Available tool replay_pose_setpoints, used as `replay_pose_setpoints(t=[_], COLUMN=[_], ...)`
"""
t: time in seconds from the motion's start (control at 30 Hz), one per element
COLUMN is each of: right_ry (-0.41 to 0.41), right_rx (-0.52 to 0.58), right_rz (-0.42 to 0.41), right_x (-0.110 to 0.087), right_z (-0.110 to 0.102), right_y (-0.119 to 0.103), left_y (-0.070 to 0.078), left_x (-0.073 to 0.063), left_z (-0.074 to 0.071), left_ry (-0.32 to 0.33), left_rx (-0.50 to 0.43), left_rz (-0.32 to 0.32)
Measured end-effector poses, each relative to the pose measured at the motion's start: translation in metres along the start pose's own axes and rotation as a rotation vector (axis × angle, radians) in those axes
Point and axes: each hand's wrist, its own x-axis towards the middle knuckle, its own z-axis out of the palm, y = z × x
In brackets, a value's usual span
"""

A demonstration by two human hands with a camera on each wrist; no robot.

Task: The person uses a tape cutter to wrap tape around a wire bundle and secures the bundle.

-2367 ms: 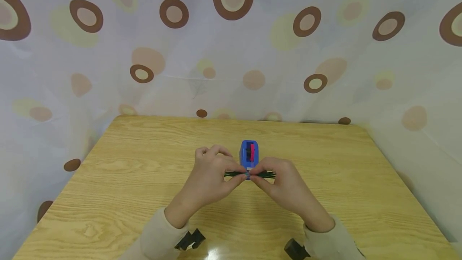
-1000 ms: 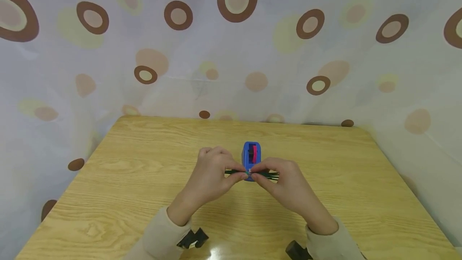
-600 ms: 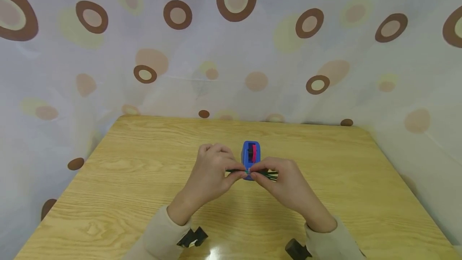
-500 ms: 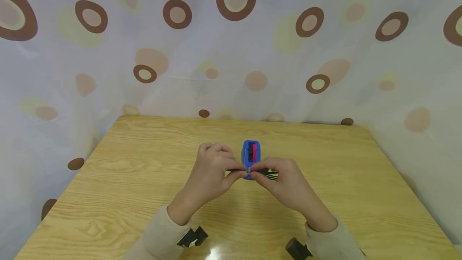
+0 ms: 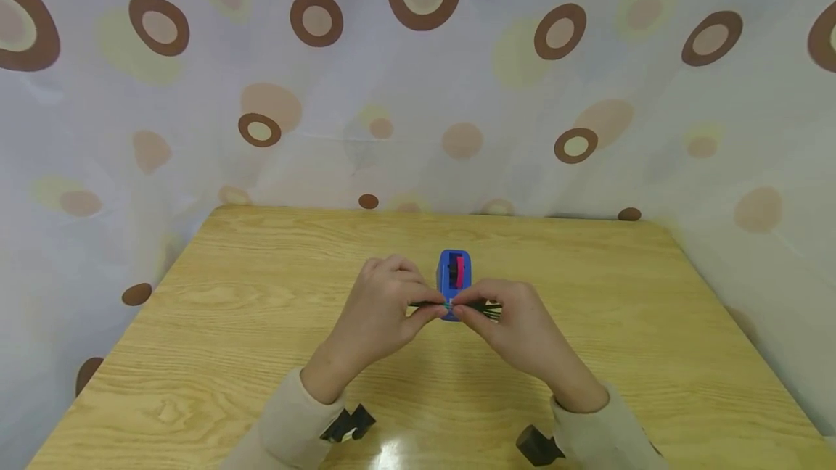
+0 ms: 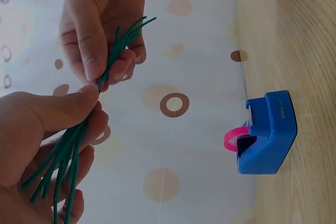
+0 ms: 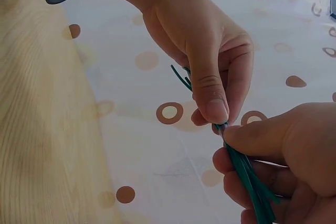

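Both hands meet in front of a blue tape dispenser (image 5: 445,294). My left hand (image 5: 379,314) pinches a bundle of thin green strands (image 6: 114,56) between thumb and fingers. Close beside it, my right hand (image 5: 522,321) pinches the same bundle, the two thumb tips nearly touching. Loose green ends fan out past each hand, seen also on the bundle (image 7: 244,174) in the right wrist view. A small pale, shiny patch shows on the bundle between the fingertips; it looks like clear tape, but most of it is hidden.
The dispenser stands upright on the wooden table (image 5: 261,274), a pink tape core (image 6: 233,138) in it. A patterned curtain (image 5: 457,93) hangs behind and at the sides. Black wrist cameras (image 5: 537,445) sit below the sleeves.
Both hands keep their pinch on the green bundle, with only slight finger movement. The head view has shifted slightly; the dispenser and hands appear a little higher than half a second ago.
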Motion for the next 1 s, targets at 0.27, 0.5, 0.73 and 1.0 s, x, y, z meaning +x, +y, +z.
replay_pose_setpoints(t=[0.27,0.5,0.73,1.0], right_ry=[0.018,0.041,0.083,0.150], right_rx=[-0.019,-0.038,-0.102,-0.259], right_rz=[-0.037,-0.143,-0.274,-0.349], right_x=[0.0013,0.0019,0.0029,0.0031], right_z=[0.0005,0.0021,0.0050,0.0087], right_y=[-0.0019,0.0027,0.0051,0.0049], left_y=[0.0014,0.0020,0.0007,-0.0015], left_x=[0.0021,0.0013,-0.0006,-0.0007], left_z=[-0.0008,-0.0008,0.0011,0.0031], left_ry=[-0.062,-0.130,-0.180,-0.205], left_rx=[-0.077,-0.128,-0.173,-0.222], left_rz=[-0.032,-0.106,-0.148,-0.215])
